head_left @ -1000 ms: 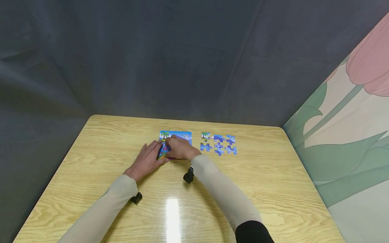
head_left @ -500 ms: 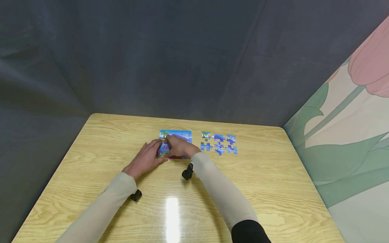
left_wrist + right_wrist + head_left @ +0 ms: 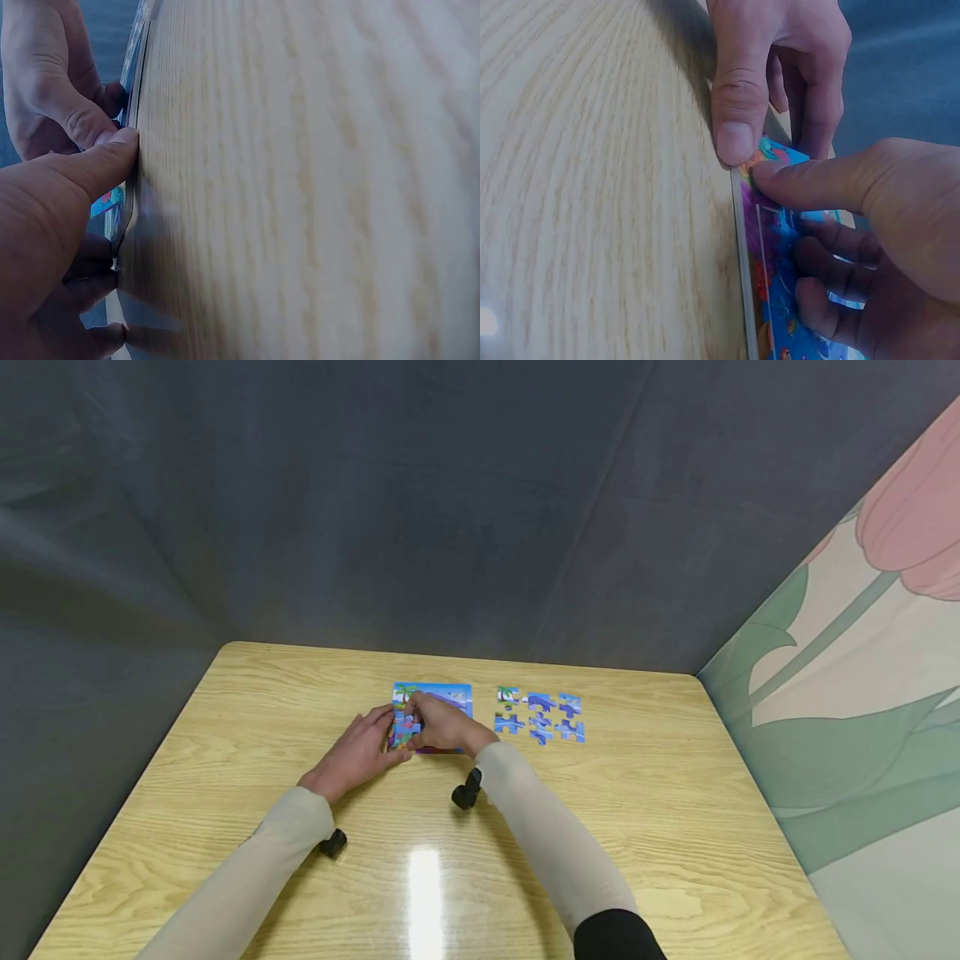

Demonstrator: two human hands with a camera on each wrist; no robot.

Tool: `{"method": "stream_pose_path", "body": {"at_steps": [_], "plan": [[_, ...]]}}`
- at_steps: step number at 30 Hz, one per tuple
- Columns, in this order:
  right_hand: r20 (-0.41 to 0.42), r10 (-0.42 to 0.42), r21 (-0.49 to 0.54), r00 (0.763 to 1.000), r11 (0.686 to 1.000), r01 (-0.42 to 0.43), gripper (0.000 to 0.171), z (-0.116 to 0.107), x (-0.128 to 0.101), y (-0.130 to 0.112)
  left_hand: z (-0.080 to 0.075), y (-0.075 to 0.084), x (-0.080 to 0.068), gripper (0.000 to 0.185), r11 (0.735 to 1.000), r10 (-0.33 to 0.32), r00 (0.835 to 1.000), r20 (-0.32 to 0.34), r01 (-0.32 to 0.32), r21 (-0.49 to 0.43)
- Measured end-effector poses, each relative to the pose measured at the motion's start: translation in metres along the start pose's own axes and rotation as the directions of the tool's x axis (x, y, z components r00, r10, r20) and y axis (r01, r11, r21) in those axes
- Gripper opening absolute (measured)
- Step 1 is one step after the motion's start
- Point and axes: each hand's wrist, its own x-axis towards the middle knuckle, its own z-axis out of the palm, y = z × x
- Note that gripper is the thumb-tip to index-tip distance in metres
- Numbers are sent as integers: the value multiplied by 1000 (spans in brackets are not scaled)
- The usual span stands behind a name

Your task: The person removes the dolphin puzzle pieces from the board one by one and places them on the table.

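Head cam sits up high and looks forward and down across the whole worktop (image 3: 225,827), so you get both sleeves, the puzzle board (image 3: 433,695) and the loose puzzle pieces (image 3: 538,717) off to its right, all pretty far away and small. The left wrist cam is practically lying on the wood, rolled sideways so the worktop (image 3: 315,180) fills the right of the picture, looking along it at the board's edge (image 3: 129,180) from super close. The right wrist cam is just as near, also rolled, looking along the board (image 3: 776,300) from the other side. All three share that near corner of the board where the left hand (image 3: 362,750) and right hand (image 3: 444,724) meet.
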Motion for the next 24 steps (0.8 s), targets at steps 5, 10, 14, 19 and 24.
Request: {"method": "stream_pose_path", "body": {"at_steps": [5, 10, 14, 19, 24], "plan": [[-29, -4, 72, 1000, 997, 6, 35, -1, -4, 4, 0, 1, -1, 87, 1000, -3, 1000, 7, 3, 4], [-33, -42, 141, 999, 989, 46, 17, -4, -6, 9, 0, 1, 0, 87, 1000, -5, 1000, 7, 5, 0], [-31, -66, 156, 997, 985, 70, 10, -7, -8, 12, 0, 1, 0, 86, 1000, -6, 1000, 10, 6, 1], [-12, -82, 182, 997, 980, 83, 7, -13, -12, 13, 1, 0, 0, 86, 1000, -8, 1000, 13, 7, 12], [-29, -63, 237, 998, 969, 68, 15, -23, -25, 19, 1, 1, 0, 86, 1000, -3, 1000, 3, 3, 14]]}}
